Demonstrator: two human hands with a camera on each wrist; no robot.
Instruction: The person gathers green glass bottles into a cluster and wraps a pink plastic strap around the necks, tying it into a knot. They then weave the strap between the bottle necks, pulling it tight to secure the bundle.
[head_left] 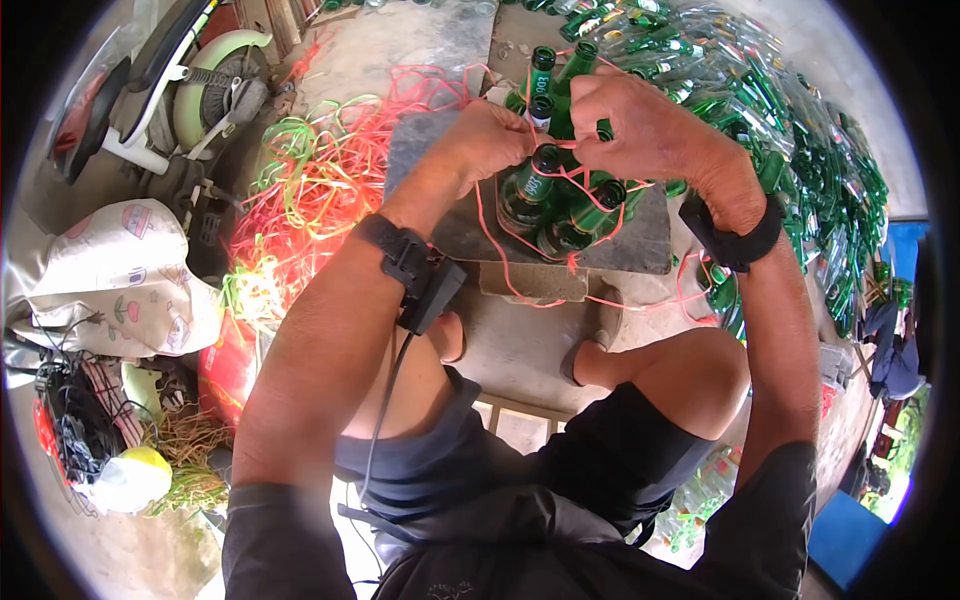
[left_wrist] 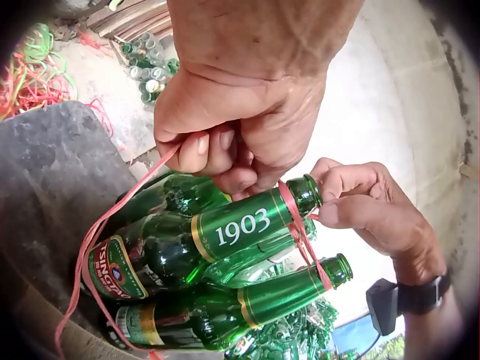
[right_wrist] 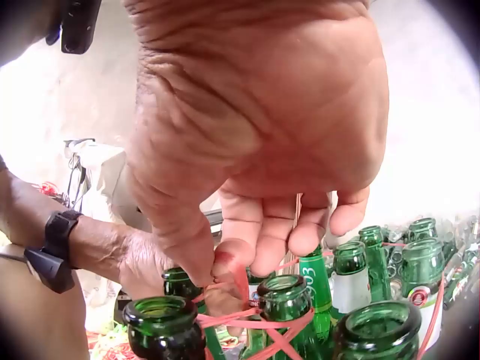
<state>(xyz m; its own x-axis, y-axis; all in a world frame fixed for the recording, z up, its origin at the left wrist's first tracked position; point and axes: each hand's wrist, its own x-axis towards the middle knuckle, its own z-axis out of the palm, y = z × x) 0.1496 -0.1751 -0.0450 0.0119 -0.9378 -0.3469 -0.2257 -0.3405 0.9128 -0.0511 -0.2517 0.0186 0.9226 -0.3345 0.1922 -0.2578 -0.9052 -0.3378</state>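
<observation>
Several green glass beer bottles (head_left: 525,190) stand in a cluster on a dark board (head_left: 640,240); one neck reads "1903" in the left wrist view. Pink plastic twine (left_wrist: 301,238) is wound round their necks and crosses between them, and another strand runs low round the bodies. My left hand (head_left: 485,145), fingers curled, grips a strand of the twine just over the near-left necks. On the other side, my right hand (head_left: 640,125) pinches twine beside the necks, thumb against fingers (right_wrist: 262,240). From the left hand a strand (left_wrist: 112,210) slants down past the bottles.
A tangled heap of pink and green twine (head_left: 320,200) lies left of the board. Beyond and to the right spreads a large pile of glass bottles (head_left: 740,90). A scooter (head_left: 150,110) and a pale printed cover (head_left: 120,275) are at far left. A loose twine loop hangs over the board's front edge.
</observation>
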